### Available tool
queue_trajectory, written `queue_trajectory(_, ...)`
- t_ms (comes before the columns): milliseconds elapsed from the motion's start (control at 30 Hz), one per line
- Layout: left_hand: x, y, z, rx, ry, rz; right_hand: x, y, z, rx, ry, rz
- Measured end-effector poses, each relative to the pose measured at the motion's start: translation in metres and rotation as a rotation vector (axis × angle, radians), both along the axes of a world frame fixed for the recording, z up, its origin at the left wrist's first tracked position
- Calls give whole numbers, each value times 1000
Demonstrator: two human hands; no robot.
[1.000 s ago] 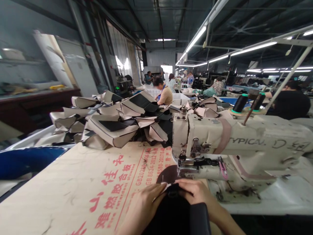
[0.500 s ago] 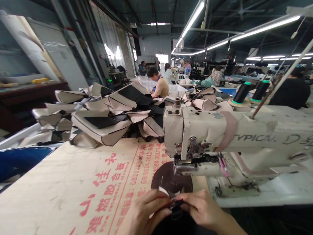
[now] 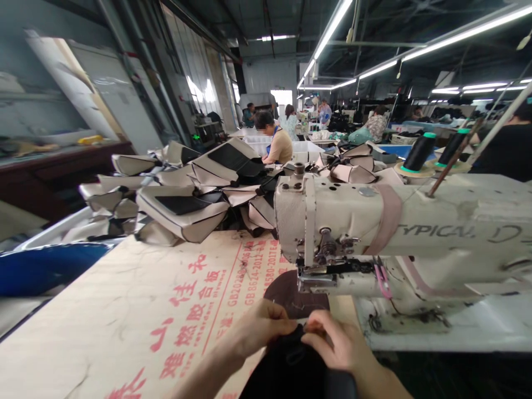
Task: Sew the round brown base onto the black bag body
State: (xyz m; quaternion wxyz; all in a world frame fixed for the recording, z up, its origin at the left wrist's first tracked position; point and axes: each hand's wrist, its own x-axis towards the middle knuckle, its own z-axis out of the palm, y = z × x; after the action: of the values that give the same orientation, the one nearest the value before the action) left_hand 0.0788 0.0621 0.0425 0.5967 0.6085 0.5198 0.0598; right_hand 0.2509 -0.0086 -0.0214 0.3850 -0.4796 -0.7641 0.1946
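Observation:
My left hand [image 3: 261,327] and my right hand [image 3: 334,339] meet at the bottom middle, just in front of the sewing machine [image 3: 336,213]. Both are closed, with fingers and thumbs pinching the top edge of a black fabric piece [image 3: 291,368]. The piece hangs down toward me, and its lower part runs out of view. What lies right between the fingertips is partly hidden. Behind my hands, a dark brown rounded pad [image 3: 285,293] rests on the plywood board, partly under the machine's sewing head.
Beige-and-black sewn pieces [image 3: 187,208] are heaped along the far side of the plywood board [image 3: 166,299]. Black thread spools [image 3: 419,152] stand behind the machine. A person [image 3: 278,141] in a tan top sits beyond the heap. Blue sheeting [image 3: 54,269] lies at left.
My hands have moved slightly up, and more of the black piece shows below them. The pale flap seen by my left fingers is now mostly out of sight. The view has shifted a little.

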Motion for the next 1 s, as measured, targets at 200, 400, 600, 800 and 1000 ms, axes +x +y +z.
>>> queue_trajectory(200,-1,-2,-16,-3,-56,58,0,7,15,35,-138,128)
queue_trajectory(400,-13,-30,-21,422,-111,154,-2,5,16,36,-82,99)
queue_trajectory(600,-30,-62,-28,1043,160,-155,-4,1,10,50,3,23)
queue_trajectory(800,-25,-44,-37,1064,196,-260,-5,5,2,96,-6,-35)
queue_trajectory(1000,-17,-33,-26,1030,130,-273,-1,5,14,27,-34,3)
